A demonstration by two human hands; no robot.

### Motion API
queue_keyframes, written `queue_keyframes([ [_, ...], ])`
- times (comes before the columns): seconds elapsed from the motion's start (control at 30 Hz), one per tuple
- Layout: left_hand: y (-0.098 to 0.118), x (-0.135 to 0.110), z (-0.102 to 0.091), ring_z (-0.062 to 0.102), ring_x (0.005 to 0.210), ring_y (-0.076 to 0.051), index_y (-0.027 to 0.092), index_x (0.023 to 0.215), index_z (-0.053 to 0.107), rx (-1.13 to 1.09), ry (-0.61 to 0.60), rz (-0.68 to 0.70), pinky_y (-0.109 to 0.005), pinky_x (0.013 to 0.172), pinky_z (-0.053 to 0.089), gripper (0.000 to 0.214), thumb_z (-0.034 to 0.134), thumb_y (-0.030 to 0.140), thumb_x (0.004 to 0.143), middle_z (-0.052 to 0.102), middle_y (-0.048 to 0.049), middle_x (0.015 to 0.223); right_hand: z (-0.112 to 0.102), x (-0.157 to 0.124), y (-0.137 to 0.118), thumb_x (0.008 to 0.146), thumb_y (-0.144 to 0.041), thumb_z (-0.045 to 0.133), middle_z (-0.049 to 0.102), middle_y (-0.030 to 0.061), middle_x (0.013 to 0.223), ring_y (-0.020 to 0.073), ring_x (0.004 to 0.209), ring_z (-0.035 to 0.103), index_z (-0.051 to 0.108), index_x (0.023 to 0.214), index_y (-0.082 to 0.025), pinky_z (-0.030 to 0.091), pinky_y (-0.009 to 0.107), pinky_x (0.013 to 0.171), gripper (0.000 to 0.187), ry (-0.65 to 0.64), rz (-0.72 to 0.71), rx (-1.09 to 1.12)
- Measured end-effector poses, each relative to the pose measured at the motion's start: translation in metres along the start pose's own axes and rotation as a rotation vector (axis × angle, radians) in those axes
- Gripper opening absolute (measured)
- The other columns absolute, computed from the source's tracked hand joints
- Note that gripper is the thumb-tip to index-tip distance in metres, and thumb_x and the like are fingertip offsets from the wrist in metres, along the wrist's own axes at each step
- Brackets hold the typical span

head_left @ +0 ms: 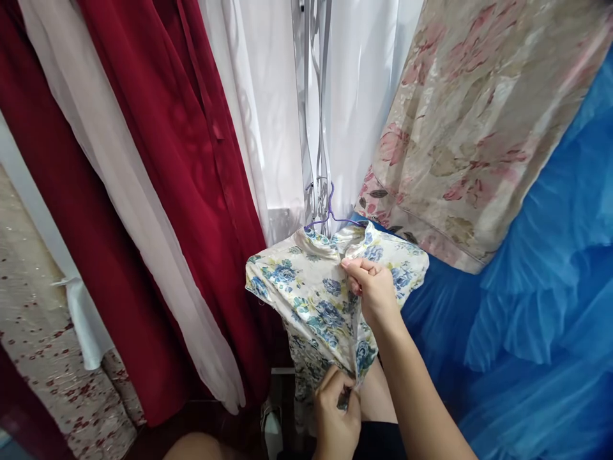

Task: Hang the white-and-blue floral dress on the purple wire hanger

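Note:
A white dress (pixel 306 300) with blue roses, yellow-green leaves, a stand collar and short cap sleeves hangs on a purple hanger (pixel 330 214). Just beneath the collar, my right hand (pixel 371 281) pinches the top of the dress's centre opening between thumb and fingers. Lower down, my left hand (pixel 338 409) is closed on the edge of the same opening. Between both hands the edge runs nearly straight. Whether a zip pull is in my right fingertips cannot be seen. The dress's lower end is partly hidden behind my left hand.
Long red gowns (pixel 158 160) hang at left with a pale sheer panel (pixel 143 211). White ribbons (pixel 316 96) dangle behind the hanger. A pink-flowered beige garment (pixel 469 140) and a ruffled blue tulle gown (pixel 541 294) crowd the right. A pale shoe (pixel 272 431) is below.

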State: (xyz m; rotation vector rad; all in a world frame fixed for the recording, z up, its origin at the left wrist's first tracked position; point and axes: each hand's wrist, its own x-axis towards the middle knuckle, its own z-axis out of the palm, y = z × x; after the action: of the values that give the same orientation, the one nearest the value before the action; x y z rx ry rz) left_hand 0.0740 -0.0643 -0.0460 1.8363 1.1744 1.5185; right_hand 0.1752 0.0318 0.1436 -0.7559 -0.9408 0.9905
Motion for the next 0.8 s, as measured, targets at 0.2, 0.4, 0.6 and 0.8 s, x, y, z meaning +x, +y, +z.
queue_keyframes([
  [0.2, -0.018, -0.002, -0.001, 0.053, 0.065, -0.014, 0.018, 0.067, 0.05, 0.042, 0.005, -0.008, -0.022, 0.062, 0.038, 0.021, 0.055, 0.004, 0.081, 0.05, -0.0003, 0.07, 0.008, 0.007, -0.009, 0.073, -0.035, 0.078, 0.044, -0.0076, 0.041, 0.007, 0.041, 0.029, 0.066, 0.069, -0.015, 0.021, 0.024, 0.044, 0.023, -0.018, -0.093, -0.021],
  [0.4, -0.031, 0.005, -0.01, 0.054, 0.066, -0.014, 0.018, 0.067, 0.052, 0.099, -0.013, -0.06, -0.022, 0.065, 0.041, 0.023, 0.061, 0.014, 0.088, 0.052, 0.0004, 0.07, 0.004, -0.008, -0.012, 0.078, -0.04, 0.076, 0.044, -0.0076, 0.042, 0.0072, 0.041, 0.032, 0.066, 0.075, -0.015, 0.022, 0.023, 0.045, 0.027, -0.058, -0.105, -0.111],
  [0.6, 0.015, 0.084, -0.032, 0.063, 0.084, -0.016, 0.019, 0.096, 0.064, 0.011, -0.011, 0.163, -0.026, 0.079, 0.049, 0.006, 0.059, 0.018, 0.094, 0.066, -0.0029, 0.088, -0.006, -0.018, -0.012, 0.081, -0.042, 0.075, 0.043, -0.0078, 0.044, 0.0068, 0.042, 0.032, 0.063, 0.075, -0.016, 0.02, 0.022, 0.045, 0.029, -0.085, -0.135, -0.161],
  [0.8, 0.093, 0.184, -0.063, 0.064, 0.099, -0.018, 0.024, 0.127, 0.061, 0.126, 0.019, 0.466, -0.031, 0.091, 0.048, 0.029, 0.049, 0.018, 0.101, 0.069, -0.0048, 0.106, -0.007, -0.022, -0.019, 0.081, -0.043, 0.074, 0.038, -0.0089, 0.047, 0.0059, 0.045, 0.022, 0.063, 0.075, -0.016, 0.015, 0.022, 0.045, 0.03, -0.109, -0.153, -0.163],
])
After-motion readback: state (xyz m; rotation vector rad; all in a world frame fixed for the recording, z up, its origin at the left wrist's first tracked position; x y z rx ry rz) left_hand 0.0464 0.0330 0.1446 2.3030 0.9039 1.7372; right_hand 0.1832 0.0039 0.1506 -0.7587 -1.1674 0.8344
